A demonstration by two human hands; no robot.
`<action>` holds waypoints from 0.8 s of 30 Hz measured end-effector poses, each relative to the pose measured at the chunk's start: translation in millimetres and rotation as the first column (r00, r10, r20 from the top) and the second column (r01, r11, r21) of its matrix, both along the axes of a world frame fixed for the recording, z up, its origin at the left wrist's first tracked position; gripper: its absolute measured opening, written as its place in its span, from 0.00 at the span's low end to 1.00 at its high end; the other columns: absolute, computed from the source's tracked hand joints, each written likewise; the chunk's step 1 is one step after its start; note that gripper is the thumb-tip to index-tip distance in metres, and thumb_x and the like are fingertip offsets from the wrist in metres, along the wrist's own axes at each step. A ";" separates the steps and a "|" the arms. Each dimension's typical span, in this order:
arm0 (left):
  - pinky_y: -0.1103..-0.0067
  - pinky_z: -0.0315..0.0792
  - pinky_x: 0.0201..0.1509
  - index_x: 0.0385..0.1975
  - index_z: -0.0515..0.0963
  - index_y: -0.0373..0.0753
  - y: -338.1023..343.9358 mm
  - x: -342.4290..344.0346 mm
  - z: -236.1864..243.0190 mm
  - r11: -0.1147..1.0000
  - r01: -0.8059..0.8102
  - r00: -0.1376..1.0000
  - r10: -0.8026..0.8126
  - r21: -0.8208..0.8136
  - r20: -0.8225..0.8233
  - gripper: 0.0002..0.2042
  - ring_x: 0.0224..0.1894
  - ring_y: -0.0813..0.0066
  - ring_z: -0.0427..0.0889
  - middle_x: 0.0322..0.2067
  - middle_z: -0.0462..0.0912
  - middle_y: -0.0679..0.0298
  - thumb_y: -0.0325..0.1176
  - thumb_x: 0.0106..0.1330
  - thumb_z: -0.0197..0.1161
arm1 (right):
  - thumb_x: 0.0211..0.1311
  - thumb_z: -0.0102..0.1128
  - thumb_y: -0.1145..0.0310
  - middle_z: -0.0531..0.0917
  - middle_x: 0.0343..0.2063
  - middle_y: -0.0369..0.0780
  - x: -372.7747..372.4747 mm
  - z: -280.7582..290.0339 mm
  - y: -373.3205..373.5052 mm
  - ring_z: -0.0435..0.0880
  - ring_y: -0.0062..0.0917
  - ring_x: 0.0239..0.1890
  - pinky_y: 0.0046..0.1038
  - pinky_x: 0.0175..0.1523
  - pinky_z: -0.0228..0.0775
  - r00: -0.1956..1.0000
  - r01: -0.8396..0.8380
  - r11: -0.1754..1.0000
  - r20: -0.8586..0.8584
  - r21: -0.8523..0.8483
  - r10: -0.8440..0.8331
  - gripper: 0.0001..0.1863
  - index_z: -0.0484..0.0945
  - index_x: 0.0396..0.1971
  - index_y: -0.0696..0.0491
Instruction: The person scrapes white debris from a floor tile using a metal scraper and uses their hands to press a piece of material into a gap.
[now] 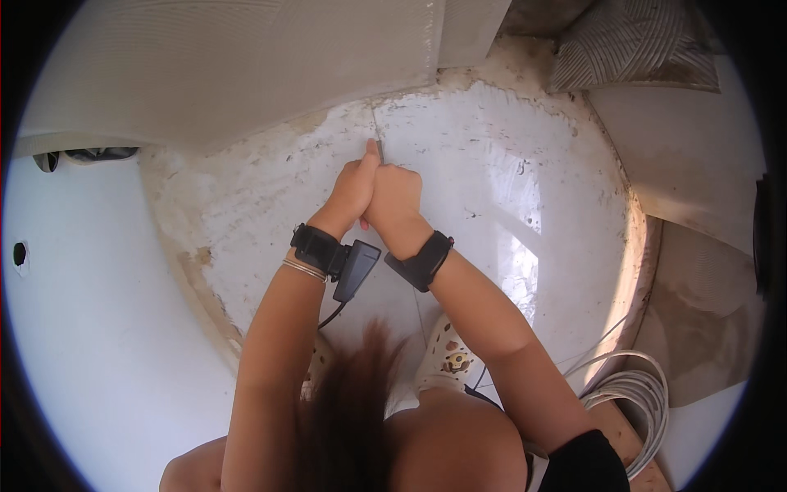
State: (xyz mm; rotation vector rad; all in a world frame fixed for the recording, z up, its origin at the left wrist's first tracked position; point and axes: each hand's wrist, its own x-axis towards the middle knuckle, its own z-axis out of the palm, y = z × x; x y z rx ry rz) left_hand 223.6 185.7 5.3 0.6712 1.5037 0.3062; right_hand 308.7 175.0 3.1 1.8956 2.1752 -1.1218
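Observation:
Both arms stretch out over the dirty white tiled floor (287, 176), and my hands meet at its middle. My left hand (352, 190) is closed, with its thumb pointing away from me, and presses against my right hand. The fingers of my right hand (397, 195) are curled into a fist beside it. A thin grey strip (380, 151) shows just beyond the knuckles; whether it is part of a held tool is unclear. Black bands circle both wrists, and a dark grey box (357, 271) with a cable hangs at the left one.
A large panel with combed grey mortar (287, 66) spans the far left. Smaller mortar-coated pieces (639, 49) lean at the far right. A coil of pale cable (639, 394) lies at the near right. My cream clogs (447, 357) stand below my hands.

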 end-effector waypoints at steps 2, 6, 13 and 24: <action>0.76 0.67 0.16 0.29 0.70 0.24 -18.9 1.4 -12.3 0.992 0.097 0.988 -0.086 0.082 -0.126 0.35 0.18 0.66 0.74 0.21 0.74 0.50 0.59 0.59 0.32 | 0.20 0.62 0.67 0.74 0.08 0.36 0.6 -7.5 -17.1 0.75 0.29 0.13 0.28 0.18 0.61 1.000 0.012 0.998 0.012 0.065 -0.013 0.08 0.72 0.07 0.49; 0.77 0.69 0.28 0.28 0.71 0.25 -9.5 4.4 6.8 0.997 0.066 0.996 -0.068 -0.025 -0.064 0.36 0.24 0.63 0.76 0.22 0.75 0.48 0.60 0.59 0.30 | 0.19 0.63 0.67 0.74 0.09 0.36 0.8 -14.0 -16.5 0.75 0.29 0.14 0.28 0.18 0.62 0.999 0.009 0.995 0.036 0.099 -0.012 0.09 0.72 0.08 0.49; 0.77 0.57 0.05 0.18 0.69 0.29 34.5 -11.8 -2.4 0.997 -0.059 0.997 0.057 0.058 0.045 0.31 0.09 0.70 0.69 0.12 0.71 0.56 0.57 0.58 0.36 | 0.19 0.63 0.68 0.75 0.10 0.37 -16.2 -5.8 35.4 0.76 0.29 0.14 0.28 0.19 0.64 0.999 0.046 0.989 -0.014 0.144 -0.044 0.09 0.73 0.08 0.49; 0.76 0.63 0.09 0.25 0.72 0.23 2.3 0.3 -0.6 0.999 0.025 0.997 -0.023 0.035 -0.070 0.34 0.13 0.67 0.72 0.20 0.74 0.51 0.57 0.59 0.34 | 0.20 0.62 0.67 0.74 0.08 0.37 -6.5 -0.8 1.4 0.76 0.30 0.14 0.29 0.20 0.64 0.997 0.044 0.998 0.055 0.046 -0.046 0.08 0.72 0.07 0.48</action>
